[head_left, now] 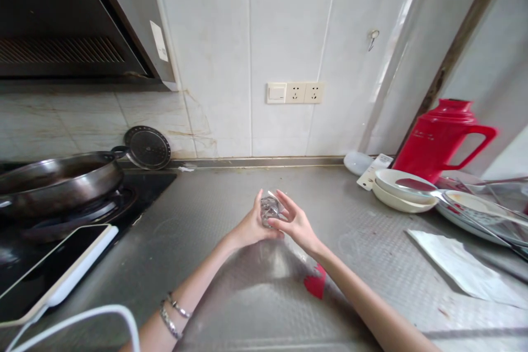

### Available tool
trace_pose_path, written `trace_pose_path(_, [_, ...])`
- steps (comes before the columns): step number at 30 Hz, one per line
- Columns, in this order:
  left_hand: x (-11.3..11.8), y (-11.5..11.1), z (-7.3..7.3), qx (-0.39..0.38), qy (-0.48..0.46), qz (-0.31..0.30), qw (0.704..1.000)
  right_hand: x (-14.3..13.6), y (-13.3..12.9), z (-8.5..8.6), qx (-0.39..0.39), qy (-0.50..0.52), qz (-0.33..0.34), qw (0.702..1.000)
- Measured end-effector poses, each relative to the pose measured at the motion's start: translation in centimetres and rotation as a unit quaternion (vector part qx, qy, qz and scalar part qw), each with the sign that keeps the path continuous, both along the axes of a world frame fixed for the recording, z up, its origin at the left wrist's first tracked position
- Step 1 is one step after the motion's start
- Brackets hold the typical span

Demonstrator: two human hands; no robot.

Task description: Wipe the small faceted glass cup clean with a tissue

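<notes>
Over the middle of the steel counter (pixel 231 280) both my hands meet around a small crumpled clear wrapper (pixel 270 210). My left hand (pixel 251 224) cups it from the left, with bracelets on that wrist. My right hand (pixel 293 221) pinches it from the right with thumb and fingertips. A red scrap (pixel 315 284) lies on the counter under my right forearm.
A dark wok (pixel 58 179) sits on the gas hob at left, a round lid (pixel 147 147) leaning behind it. A tablet (pixel 53 269) with a white cable lies front left. At right stand a red thermos jug (pixel 441 140), stacked white bowls (pixel 402 190), plates and a white sheet (pixel 457 264).
</notes>
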State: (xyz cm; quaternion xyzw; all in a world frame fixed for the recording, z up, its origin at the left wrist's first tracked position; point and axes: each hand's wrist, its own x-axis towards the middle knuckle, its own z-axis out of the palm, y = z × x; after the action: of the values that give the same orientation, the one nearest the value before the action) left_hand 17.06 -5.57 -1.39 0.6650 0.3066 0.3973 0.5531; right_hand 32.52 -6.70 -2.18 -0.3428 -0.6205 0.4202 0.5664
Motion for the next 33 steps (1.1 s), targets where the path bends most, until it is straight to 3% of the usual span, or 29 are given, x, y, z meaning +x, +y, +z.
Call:
trace_pose_path(7, [0.1, 0.2, -0.7, 0.037, 0.002, 0.064, 0.997, -0.3, -0.3, -0.4, 0.061, -0.084, -0.017, 0.994])
trace_pose_path(13, [-0.2, 1.0, -1.6, 0.084, 0.039, 0.132, 0.987, 0.6, -1.4, 1.2, 0.128, -0.207, -0.054, 0.968])
trace_pose_path(19, [0.1, 0.9, -1.8, 0.141, 0.064, 0.122, 0.98, 0.9, -2.1, 2.3, 0.249, -0.254, -0.021, 0.935])
trace_pose_path(27, [0.5, 0.0, -1.4, 0.121, 0.076, 0.104, 0.984, 1.4, -1.6, 2.3, 0.163, -0.207, -0.061, 0.963])
trace_pose_path(30, [0.4, 0.4, -1.8, 0.105, 0.068, 0.12, 0.985, 1.4, -1.9, 2.5, 0.176, -0.184, -0.065, 0.965])
trace_pose_path(33, [0.5, 0.6, -2.0, 0.138, 0.064, 0.112, 0.982, 1.2, -2.2, 2.5, 0.21, -0.191, -0.033, 0.958])
